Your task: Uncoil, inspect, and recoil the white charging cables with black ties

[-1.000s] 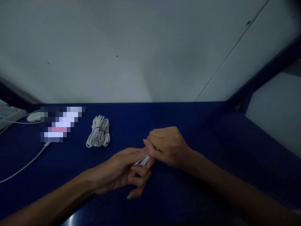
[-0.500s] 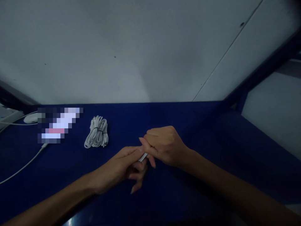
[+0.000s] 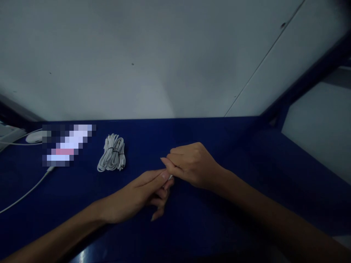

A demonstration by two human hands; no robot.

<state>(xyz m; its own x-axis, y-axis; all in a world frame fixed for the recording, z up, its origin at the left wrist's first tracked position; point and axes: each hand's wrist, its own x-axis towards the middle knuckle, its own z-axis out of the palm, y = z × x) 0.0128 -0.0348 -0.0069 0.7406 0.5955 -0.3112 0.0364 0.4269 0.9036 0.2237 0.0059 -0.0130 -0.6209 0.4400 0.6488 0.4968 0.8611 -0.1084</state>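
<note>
My left hand (image 3: 137, 195) is closed in a pinch, thumb against forefinger, on what looks like a white cable (image 3: 170, 177). Only a sliver of it shows between the hands; the rest is hidden. Its lower fingers hang loosely curled. Touching it from the right, my right hand (image 3: 193, 164) is closed around the same white piece, knuckles up and thumb pointing left. Both hands are held above the blue tabletop (image 3: 197, 223). To their upper left lie bundled white cables (image 3: 112, 153), coiled and bound with black ties.
A phone-like device with a blurred, lit screen (image 3: 72, 142) lies at left, a white cord (image 3: 30, 195) running from its lower end. Beside it is a white rounded object (image 3: 34, 137) with a thin cord. A grey wall panel (image 3: 153, 73) rises behind the table.
My hands have drawn closer together, and less of the white piece shows between them. My right hand's lower finger is now tucked out of sight. The bundled cables stay put.
</note>
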